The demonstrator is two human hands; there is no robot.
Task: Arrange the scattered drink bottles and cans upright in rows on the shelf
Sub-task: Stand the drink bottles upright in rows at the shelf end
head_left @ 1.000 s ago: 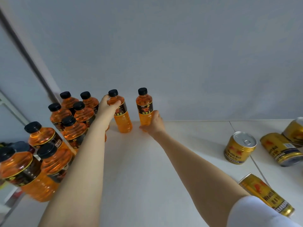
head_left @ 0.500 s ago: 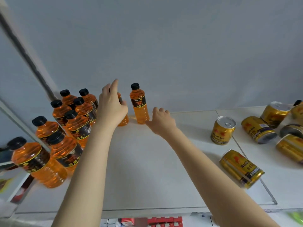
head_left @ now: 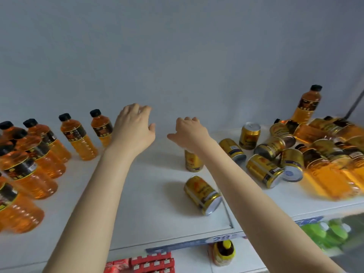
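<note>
Several orange drink bottles with black caps stand upright in rows at the left of the white shelf [head_left: 149, 209]; the two rightmost are one bottle [head_left: 78, 138] and another [head_left: 101, 128]. My left hand [head_left: 134, 127] hovers open just right of them, holding nothing. My right hand [head_left: 190, 133] is open above an upright gold can [head_left: 192, 161]. A gold can [head_left: 202, 194] lies on its side near the front. A jumbled pile of gold cans [head_left: 266, 152] and fallen bottles [head_left: 332, 174] fills the right, with one upright bottle [head_left: 307, 104] behind it.
A grey back wall rises behind the shelf. The shelf's front edge carries a blue price strip [head_left: 197, 242]. Below it sit red boxes [head_left: 149, 263], a yellow-capped bottle [head_left: 224, 253] and green bottles [head_left: 327, 233].
Both hands have let go of the two bottles at the back and swung right with fingers spread. The view has turned right, bringing the pile of cans and bottles into sight.
</note>
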